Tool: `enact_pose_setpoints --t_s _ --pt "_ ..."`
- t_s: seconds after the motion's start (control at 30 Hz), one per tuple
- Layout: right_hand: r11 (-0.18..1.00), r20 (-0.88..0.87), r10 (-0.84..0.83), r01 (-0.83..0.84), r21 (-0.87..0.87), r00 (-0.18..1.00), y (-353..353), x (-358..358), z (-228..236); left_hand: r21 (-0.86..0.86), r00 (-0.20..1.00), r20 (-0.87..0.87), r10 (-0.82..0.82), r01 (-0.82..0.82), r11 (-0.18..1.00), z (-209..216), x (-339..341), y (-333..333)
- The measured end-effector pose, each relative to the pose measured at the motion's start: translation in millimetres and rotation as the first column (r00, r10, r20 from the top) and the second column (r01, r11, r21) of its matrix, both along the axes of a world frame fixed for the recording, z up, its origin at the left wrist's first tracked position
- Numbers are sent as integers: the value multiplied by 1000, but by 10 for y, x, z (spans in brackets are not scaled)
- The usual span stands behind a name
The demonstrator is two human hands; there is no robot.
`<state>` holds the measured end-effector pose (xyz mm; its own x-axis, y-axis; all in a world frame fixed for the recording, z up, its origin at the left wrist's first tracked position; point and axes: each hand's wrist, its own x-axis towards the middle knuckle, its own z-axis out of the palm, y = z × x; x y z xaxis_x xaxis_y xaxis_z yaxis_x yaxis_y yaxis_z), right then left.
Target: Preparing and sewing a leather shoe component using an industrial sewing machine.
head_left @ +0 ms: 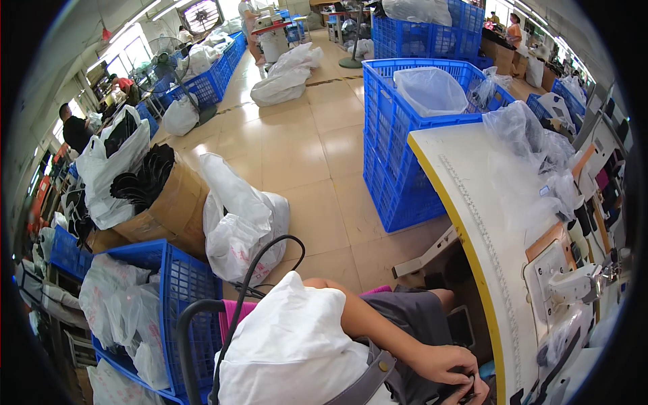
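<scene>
My left arm comes across the dark grey fabric over my lap, and my left hand (444,362) is closed, fingers bent, at a small black piece (460,379). Right beside it, at the lower edge, my right hand (480,390) shows only in part, its fingers pinched on the same black piece. The fingers cover most of this piece, so its kind cannot be made out. Both hands are low, just left of the yellow edge of a white work table (466,182).
On the table stands a sewing machine (574,287) beside clear plastic bags (533,145). Stacked blue crates (398,152) rise beyond it. Left are a cardboard box (172,209) of black pieces, a white sack (246,216) and a blue crate (185,304) with bags. Other people work farther off.
</scene>
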<state>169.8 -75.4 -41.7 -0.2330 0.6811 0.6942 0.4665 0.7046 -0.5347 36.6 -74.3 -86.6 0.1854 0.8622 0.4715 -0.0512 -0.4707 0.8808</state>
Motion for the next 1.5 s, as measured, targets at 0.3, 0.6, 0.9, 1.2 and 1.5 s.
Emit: enact_pose_setpoints --t_s 0.3,0.6,0.9,1.2,1.5 --pt "984 -42 132 -136 -118 990 -58 41 -49 -73 970 -220 -102 88 993 364 -274 -74" --pt "917 -315 158 -258 -305 936 151 -31 207 113 970 -220 -103 130 985 478 -388 79" --pt "819 -398 109 -309 -483 911 180 136 191 353 908 -357 219 -86 932 607 -272 173" --pt "741 -331 228 -384 -551 916 79 278 526 761 733 -417 538 -42 647 618 -400 278" --pt "238 -746 51 -734 -636 664 114 255 484 878 654 -265 708 -139 457 520 -344 367"
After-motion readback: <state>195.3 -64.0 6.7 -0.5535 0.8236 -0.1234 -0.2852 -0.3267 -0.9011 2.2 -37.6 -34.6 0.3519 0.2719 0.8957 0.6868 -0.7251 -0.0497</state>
